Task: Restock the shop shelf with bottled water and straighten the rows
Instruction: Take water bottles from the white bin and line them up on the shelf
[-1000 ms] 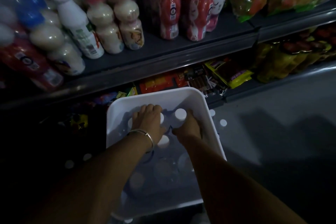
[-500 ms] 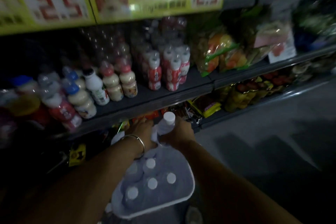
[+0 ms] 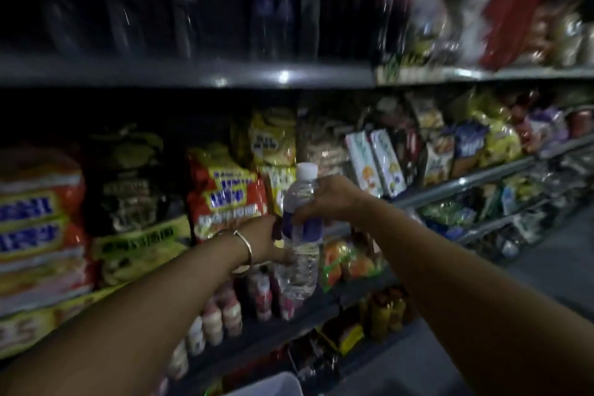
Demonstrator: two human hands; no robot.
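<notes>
Step in hand: carrying clear plastic water bottle with white cap and blue label (image 3: pixel 302 228) up from white plastic bin (image 3: pixel 273 386), now at 6 o'clock edge.

Right hand (image 3: pixel 324 199) fingers curled round bottle shoulder; left hand (image 3: pixel 273 241) grips lower body, fingers mostly hidden.

Bottle upright at frame centre, before snack packets (image 3: pixel 225 190).

Next: likely raise toward dark metal upper shelf (image 3: pixel 193 74) at 12 o'clock; blur hides any free slot.

Since half second ago: bottle higher, view tilted up, bin nearly out of sight.
</notes>
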